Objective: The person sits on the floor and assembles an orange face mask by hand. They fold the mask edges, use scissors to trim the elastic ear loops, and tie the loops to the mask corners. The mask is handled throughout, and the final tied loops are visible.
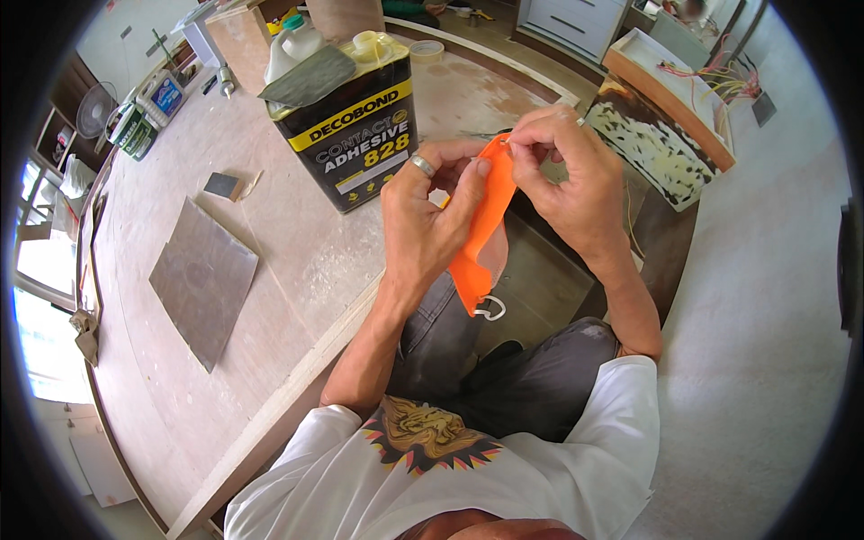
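In front of my chest, between both hands, is an orange face mask (486, 216) with a pale inner side. A white ear loop (491, 310) hangs from its lower end. My left hand (423, 207) is closed on the mask's left side, thumb against the orange cloth, a ring on one finger. At the mask's upper end my right hand (576, 184) pinches the edge between thumb and fingertips. Just beyond my left hand stands a large black and yellow tin (333, 157) on the table, with a grey sheet (310, 79) lying over its top.
The pale tabletop (297, 360) holds a sheet of sandpaper (202, 283), a small dark block (223, 185) and a tape roll (427, 50). A green tub (135, 133) stands far left. To the right are a wooden box (661, 135) with loose wires (720, 83) and a pale wall (765, 315).
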Demonstrator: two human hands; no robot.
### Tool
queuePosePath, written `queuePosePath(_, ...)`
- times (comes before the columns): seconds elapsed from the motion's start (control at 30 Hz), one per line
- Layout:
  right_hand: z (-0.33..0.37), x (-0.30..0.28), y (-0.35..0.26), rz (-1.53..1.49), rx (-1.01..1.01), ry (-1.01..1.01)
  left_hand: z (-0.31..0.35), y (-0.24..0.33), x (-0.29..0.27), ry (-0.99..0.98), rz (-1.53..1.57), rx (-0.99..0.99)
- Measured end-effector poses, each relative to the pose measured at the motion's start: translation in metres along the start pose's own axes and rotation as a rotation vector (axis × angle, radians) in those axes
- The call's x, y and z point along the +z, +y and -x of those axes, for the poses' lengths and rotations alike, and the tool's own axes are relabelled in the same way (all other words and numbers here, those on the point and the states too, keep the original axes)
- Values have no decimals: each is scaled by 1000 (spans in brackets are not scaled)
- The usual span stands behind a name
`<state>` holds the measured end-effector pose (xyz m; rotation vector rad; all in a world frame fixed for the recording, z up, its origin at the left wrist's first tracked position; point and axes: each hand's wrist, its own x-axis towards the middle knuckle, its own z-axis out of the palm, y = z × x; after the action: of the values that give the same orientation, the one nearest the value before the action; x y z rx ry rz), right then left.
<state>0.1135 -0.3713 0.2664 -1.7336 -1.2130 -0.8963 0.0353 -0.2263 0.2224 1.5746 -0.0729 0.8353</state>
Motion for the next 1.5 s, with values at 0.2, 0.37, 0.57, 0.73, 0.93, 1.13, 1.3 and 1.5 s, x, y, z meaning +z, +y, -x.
queuePosePath(0.2,-5,0,2,-50,-128,85,-1,-1,-4,-16,170,-118)
queuePosePath(0.37,-5,-2,-5,61,-245,27,-1,1,-2,-18,205,-77)
queuePosePath(0.57,-3,6,1,-70,-202,69,0,4,-4,-30,182,-42)
queuePosePath(0.73,-3,9,0,115,-347,116,1,3,-2,-36,227,-30)
queuePosePath(0.93,0,11,-1,176,-414,144,1,8,-2,-39,198,-4)
queuePosePath(1.13,5,16,-1,146,-386,178,5,15,1,-33,310,-40)
queuePosePath(1.3,9,17,-1,192,-445,220,5,21,1,-75,484,-136)
queuePosePath(1.5,7,16,4,106,-467,205,7,10,-1,-44,556,-181)
